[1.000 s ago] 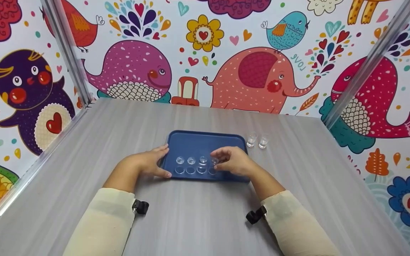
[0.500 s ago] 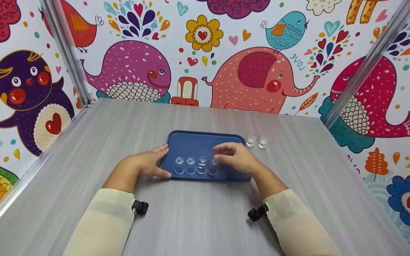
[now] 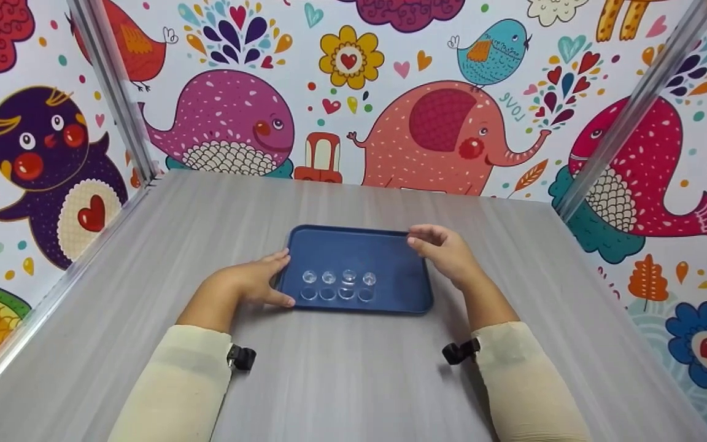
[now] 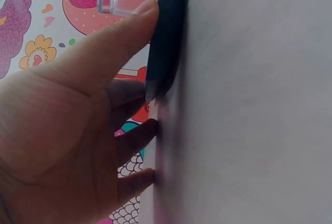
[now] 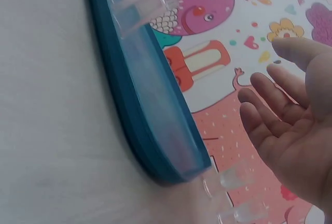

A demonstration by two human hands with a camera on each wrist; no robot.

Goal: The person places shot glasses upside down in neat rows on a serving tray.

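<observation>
A blue tray (image 3: 329, 248) lies on the table with several small clear shot glasses (image 3: 349, 277) lined up along its near half. They appear to stand upside down, thick bases upward. My left hand (image 3: 260, 279) rests at the tray's left end, its fingers spread and fairly straight. In the left wrist view the thumb (image 4: 147, 12) touches the tray's edge and the other fingertips reach the table beside it. Over the far right corner of the tray hovers my right hand (image 3: 445, 248), fingers loosely bent and holding nothing. Two shot glasses (image 5: 236, 176) beyond the tray's right end show in the right wrist view.
A grey wood-grain table (image 3: 218, 215) surrounds the tray. Walls printed with cartoon animals (image 3: 439, 138) close it in at the back and sides, with metal posts (image 3: 114, 86) at the corners. In the head view my right hand hides the two glasses beyond the tray.
My right hand has left the rightmost glass on the tray and moved right and away from me, to the tray's far right corner. The left hand and tray stay put.
</observation>
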